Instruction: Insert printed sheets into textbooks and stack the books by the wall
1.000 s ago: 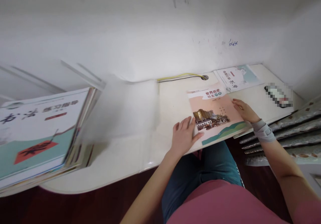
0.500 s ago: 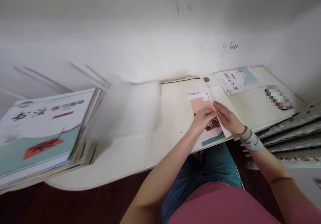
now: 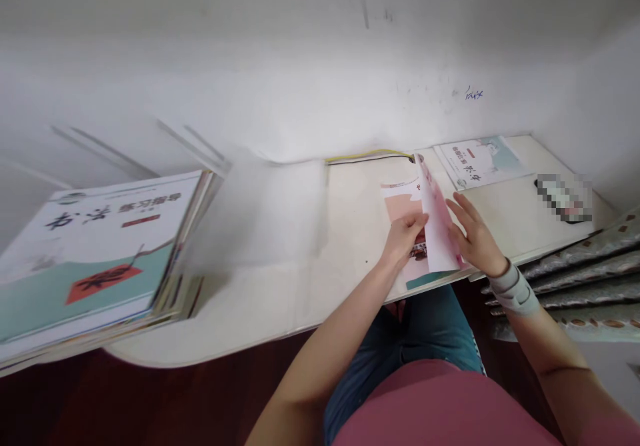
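A thin booklet (image 3: 400,199) with a pink, white and teal cover lies near the desk's front edge, one leaf standing up from it. My left hand (image 3: 404,238) rests over the cover, its thumb and fingers closed at the base of the raised pale-pink leaf (image 3: 440,233). On the other side of that leaf, my right hand (image 3: 475,239) has its fingers spread, the fingertips at or touching the paper. A grey band (image 3: 513,287) wraps the right wrist. The middle of the cover is partly hidden by my left hand.
A tall stack of booklets (image 3: 115,233) stands on the left of the white desk (image 3: 270,306). Another booklet (image 3: 483,159) lies at the back right, beside a blurred-out phone-like object (image 3: 563,199). A yellow cord (image 3: 370,154) runs along the wall. Silvery patterned fabric (image 3: 590,266) hangs at right.
The leaf has lifted and opened out, showing its pink side. My right hand has let go of its edge and spread its fingers, moving slightly right. My left hand stays on the booklet.
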A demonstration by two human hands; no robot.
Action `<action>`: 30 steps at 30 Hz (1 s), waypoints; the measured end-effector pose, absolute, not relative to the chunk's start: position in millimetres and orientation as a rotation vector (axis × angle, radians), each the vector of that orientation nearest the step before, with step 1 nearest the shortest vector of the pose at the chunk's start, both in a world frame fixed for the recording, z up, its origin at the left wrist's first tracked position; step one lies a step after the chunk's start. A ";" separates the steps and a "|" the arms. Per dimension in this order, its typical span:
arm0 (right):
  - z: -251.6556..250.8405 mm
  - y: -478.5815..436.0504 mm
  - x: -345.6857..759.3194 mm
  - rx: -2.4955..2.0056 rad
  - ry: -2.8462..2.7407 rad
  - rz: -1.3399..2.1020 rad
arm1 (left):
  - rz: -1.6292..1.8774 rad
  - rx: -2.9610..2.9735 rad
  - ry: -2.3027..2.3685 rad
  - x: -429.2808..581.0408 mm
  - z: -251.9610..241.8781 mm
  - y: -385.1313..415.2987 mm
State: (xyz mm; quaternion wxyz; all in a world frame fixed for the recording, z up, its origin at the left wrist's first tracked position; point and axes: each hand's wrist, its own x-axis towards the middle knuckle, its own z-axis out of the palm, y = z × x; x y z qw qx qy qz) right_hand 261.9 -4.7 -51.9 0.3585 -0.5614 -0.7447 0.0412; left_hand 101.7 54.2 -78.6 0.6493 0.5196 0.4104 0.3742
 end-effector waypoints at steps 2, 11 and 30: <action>-45.7 -8.7 262.3 -1.509 -1.983 -0.006 | 0.852 1.370 0.999 96.5 -75.7 53.1; -66.5 9.8 224.3 -1.322 -2.656 0.026 | 0.557 2.334 1.542 14.8 -58.5 47.4; -89.1 20.7 152.5 -1.273 -2.704 -0.095 | 0.631 2.532 1.623 -54.6 -116.1 27.8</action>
